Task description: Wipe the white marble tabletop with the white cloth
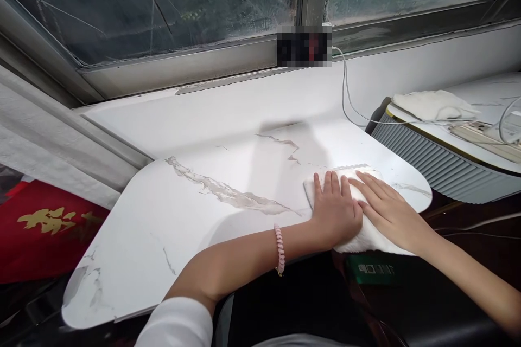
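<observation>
A white cloth (366, 236) lies on the right part of a white marble-patterned tabletop (154, 217), and its near edge hangs over the table's front edge. My left hand (334, 216) presses flat on the cloth with its fingers stretched forward; a pink coiled band (279, 249) circles that wrist. Just to the right, my right hand (394, 211) rests flat on the same cloth, fingers extended towards the window. The two hands are side by side and seem to touch near the thumbs. Parts of the cloth are hidden beneath them.
A window frame (183, 62) runs along the back. A white cable (345, 81) trails to a ribbed-side cabinet (427, 160), where another white cloth (435, 104) lies. A red item with gold characters (44, 233) is at left. A green box (372, 270) sits below the table.
</observation>
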Demonstrator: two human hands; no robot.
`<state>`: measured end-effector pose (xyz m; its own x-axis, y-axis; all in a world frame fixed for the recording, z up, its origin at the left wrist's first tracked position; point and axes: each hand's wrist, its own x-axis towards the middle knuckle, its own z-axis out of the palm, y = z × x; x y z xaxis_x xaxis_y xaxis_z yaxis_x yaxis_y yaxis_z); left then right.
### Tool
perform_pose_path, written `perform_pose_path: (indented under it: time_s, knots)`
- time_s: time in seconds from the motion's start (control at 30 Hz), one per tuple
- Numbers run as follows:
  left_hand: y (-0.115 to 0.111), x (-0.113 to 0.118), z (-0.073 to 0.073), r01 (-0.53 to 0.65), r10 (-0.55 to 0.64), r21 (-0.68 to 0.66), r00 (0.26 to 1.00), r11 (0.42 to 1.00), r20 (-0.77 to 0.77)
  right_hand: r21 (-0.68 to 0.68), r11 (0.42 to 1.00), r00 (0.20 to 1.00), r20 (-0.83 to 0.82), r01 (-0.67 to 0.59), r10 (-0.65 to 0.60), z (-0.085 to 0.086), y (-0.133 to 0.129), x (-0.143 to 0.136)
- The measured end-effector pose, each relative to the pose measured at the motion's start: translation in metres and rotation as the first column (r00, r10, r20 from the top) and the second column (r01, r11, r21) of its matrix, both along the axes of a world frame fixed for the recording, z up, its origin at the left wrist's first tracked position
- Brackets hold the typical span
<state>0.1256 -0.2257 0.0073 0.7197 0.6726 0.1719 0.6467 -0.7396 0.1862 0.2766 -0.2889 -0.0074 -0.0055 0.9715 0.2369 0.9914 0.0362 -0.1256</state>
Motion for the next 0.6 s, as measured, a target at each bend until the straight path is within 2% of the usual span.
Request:
perform_pose_path:
  time_s: [0.1, 0.2, 0.43, 0.6]
  knots:
    - [0.013, 0.008, 0.001, 0.011, -0.011, -0.038, 1.000, 0.999, 0.004, -0.010, 0.993, 0.993, -0.013, 0.121, -0.121, 0.003, 0.019, -0.003]
    - [0.037, 0.020, 0.002, -0.016, 0.016, -0.084, 1.000, 0.996, -0.002, 0.031, 0.980, 0.980, -0.041, 0.194, -0.193, 0.006, 0.052, -0.001]
    - [0.127, 0.061, 0.003, -0.153, 0.152, -0.096, 0.988, 0.984, -0.012, 0.080, 0.996, 0.992, -0.120, 0.045, -0.035, 0.015, 0.159, 0.036]
    - [0.184, 0.094, 0.003, -0.237, 0.238, -0.078, 0.971, 0.968, 0.011, 0.101, 0.994, 0.988, -0.155, 0.031, -0.015, 0.008, 0.230, 0.070]
